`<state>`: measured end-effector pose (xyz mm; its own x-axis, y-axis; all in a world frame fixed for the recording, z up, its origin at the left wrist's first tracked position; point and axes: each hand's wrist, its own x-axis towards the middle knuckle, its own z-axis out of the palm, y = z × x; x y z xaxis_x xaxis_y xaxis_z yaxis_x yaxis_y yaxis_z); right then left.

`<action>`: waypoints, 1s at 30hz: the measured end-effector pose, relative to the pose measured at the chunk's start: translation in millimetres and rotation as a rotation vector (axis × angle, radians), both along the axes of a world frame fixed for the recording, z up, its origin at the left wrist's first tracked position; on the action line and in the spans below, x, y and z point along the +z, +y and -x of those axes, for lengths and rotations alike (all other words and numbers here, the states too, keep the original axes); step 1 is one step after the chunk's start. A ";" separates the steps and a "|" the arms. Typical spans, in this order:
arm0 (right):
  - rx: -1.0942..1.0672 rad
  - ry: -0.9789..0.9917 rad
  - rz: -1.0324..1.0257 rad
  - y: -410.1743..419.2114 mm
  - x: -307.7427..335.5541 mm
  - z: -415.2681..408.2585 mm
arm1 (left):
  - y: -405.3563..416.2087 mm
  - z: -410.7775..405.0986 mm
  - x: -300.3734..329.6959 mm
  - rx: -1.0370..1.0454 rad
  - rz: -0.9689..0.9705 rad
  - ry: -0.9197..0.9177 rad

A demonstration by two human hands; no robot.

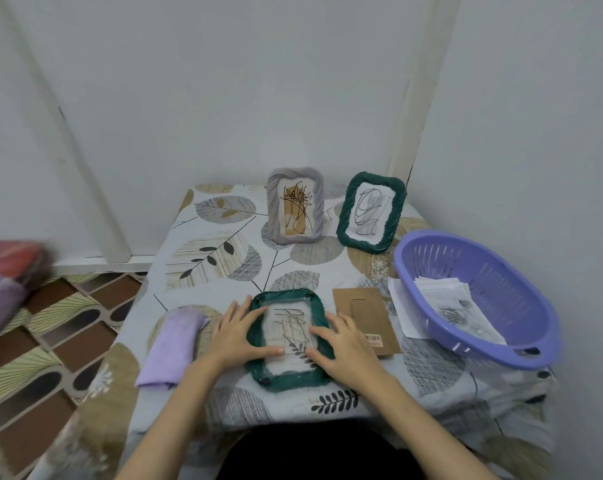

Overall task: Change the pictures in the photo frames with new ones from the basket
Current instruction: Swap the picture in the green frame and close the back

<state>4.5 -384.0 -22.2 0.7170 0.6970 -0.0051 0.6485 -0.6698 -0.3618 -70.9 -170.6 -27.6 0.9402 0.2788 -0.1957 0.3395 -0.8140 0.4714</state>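
Table [224, 271]: covered with a leaf-patterned cloth, set into the corner of a pale-walled room.

Green frame, near [288, 341]: lies flat at the near middle of the table, its opening facing up. A scribbled sheet [289, 322] shows inside the opening.

Left hand [239, 332]: rests on the left border of the flat frame, fingers spread and fairly straight, thumb reaching across onto the sheet. Grip loose, flat on the frame rather than curled round it.

Right hand [341, 342]: rests on the right border of the same frame, fingers spread and straight, fingertips on the sheet. Grip likewise loose and pressing, nothing pinched.

Brown backing board [369, 318]: lies flat just to the right of the near frame, touching or nearly touching the right hand.

Purple basket [480, 299]: at the right edge of the table, holding loose printed sheets [456, 310]; one white sheet sticks out under its left side.

Grey frame [295, 205]: stands upright at the far middle, holding a brown strip with dark scribble.

Green frame, far [371, 213]: stands tilted to the right of the grey one, holding a scribbled white sheet.

Lilac cloth [172, 344]: folded, to the left of the left hand.
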 end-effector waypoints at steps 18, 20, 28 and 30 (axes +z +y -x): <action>-0.079 0.018 -0.174 -23.6 41.7 -18.6 | -12.1 -22.8 18.9 0.015 0.062 -0.258; -0.147 -0.049 -0.284 -45.0 60.0 -33.3 | -32.1 -47.3 30.8 0.020 0.208 -0.413; -0.500 -0.052 -0.257 -150.1 72.4 -86.2 | -165.7 -129.2 60.6 -0.112 0.841 -0.263; -0.532 0.013 -0.199 -162.9 66.4 -91.7 | -181.9 -141.4 58.8 -0.109 0.868 -0.215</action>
